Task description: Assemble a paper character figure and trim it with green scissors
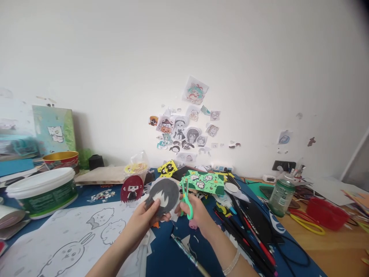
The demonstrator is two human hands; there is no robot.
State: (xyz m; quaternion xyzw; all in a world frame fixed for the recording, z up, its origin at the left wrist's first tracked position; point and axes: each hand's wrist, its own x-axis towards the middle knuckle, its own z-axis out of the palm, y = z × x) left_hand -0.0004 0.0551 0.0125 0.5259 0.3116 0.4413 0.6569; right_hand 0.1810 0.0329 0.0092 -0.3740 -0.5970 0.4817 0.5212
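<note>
My left hand [152,212] grips a round grey-and-white cutout [165,192] by its lower left edge, thumb on its face. White paper shows along the cutout's right rim. My right hand [193,211] holds green-handled scissors [187,206], blades pointing up, just right of the cutout. Whether the blades touch the paper, I cannot tell. Left of the cutout stands a dark red figure cutout [132,189]. A green patterned card [203,182] lies behind the scissors. Below my hands is a pen [187,250] among paper scraps.
Drawn paper sheets [69,238] cover the left side, with a white-lidded tub [43,192] behind. Several pens [245,234] lie at right, near a green glass jar [281,196] and a red container [327,213]. Small drawings [180,129] are stuck to the wall.
</note>
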